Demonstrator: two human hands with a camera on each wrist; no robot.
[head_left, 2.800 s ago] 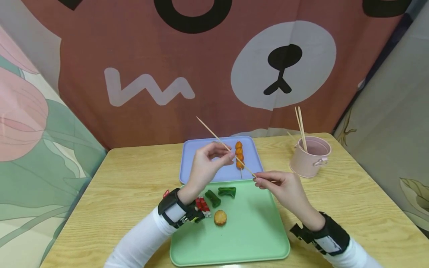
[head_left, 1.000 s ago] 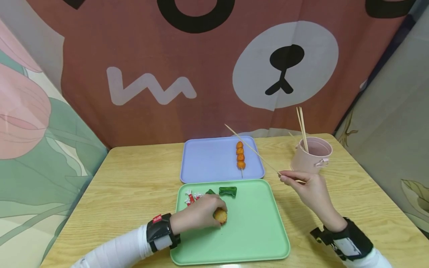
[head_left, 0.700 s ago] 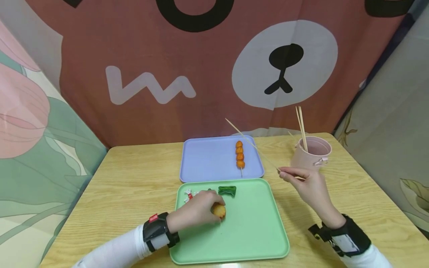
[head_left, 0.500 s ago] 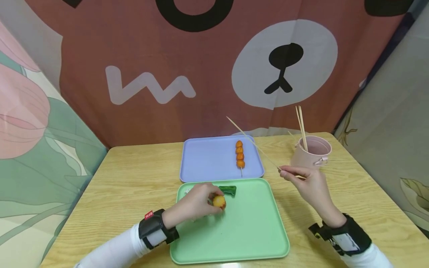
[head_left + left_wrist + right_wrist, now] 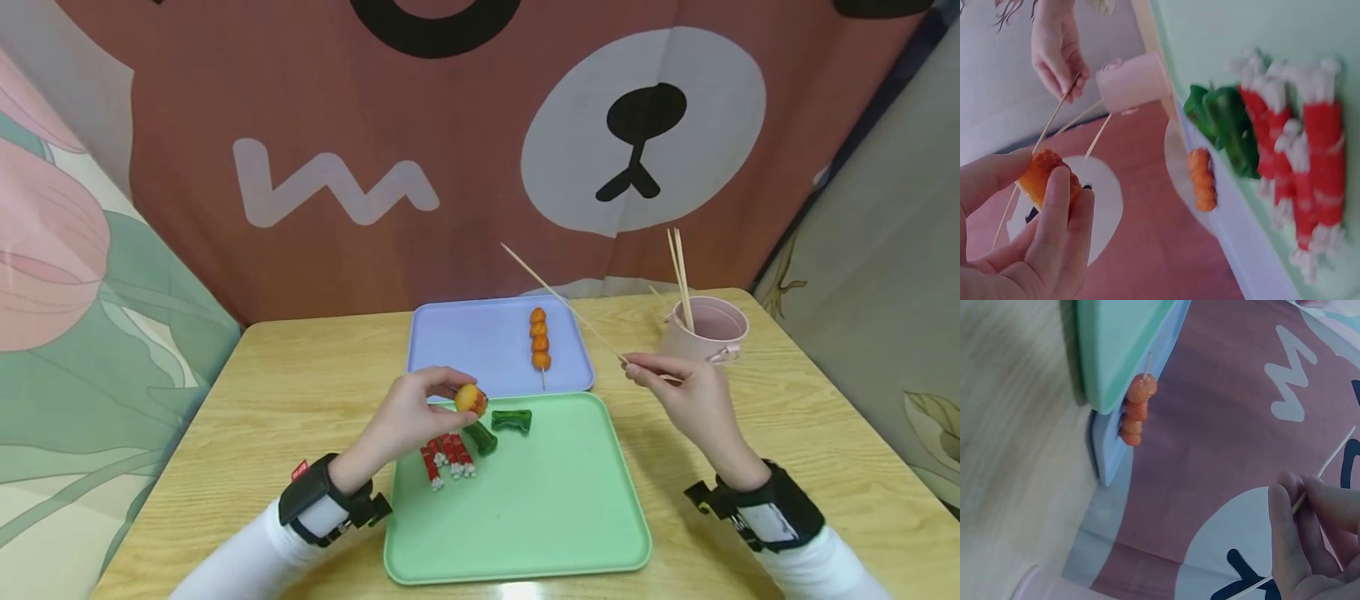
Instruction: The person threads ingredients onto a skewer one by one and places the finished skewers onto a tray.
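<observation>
Bamboo skewer (image 5: 562,302): thin, straight, pale, in the air above the trays. Setting, largest first. Backdrop cloth (image 5: 360,92), reddish brown, bear-face print, a few creases. Table (image 5: 322,367), pale yellow, wood-grain top. Green tray (image 5: 540,517), smooth, rounded corners, low rim; its far edge meets a periwinkle tray (image 5: 472,342) of like shape.

Right hand (image 5: 693,396) pinches the skewer near its lower end, thumb against fingers. Left hand (image 5: 412,408) grips a round piece (image 5: 471,400) between thumb and fingertips, over the green tray's far left part. White sleeves (image 5: 240,550), dark straps at both wrists.

Pink pail (image 5: 690,343), round, tapered, small side handle; plain sticks (image 5: 680,275) lean in it. Loaded stick (image 5: 540,342) on the periwinkle tray: four glossy orange balls in a row. Green tray holds red-and-white rolls (image 5: 448,450), knobbly white ends, lying side by side, and two shiny dark green pieces (image 5: 512,421). Round piece: yellow face, bumpy orange-brown side.

Skewer's long axis runs diagonally; pointed tip up and to the left, away from the right hand. Head view shows tip and round piece apart.
</observation>
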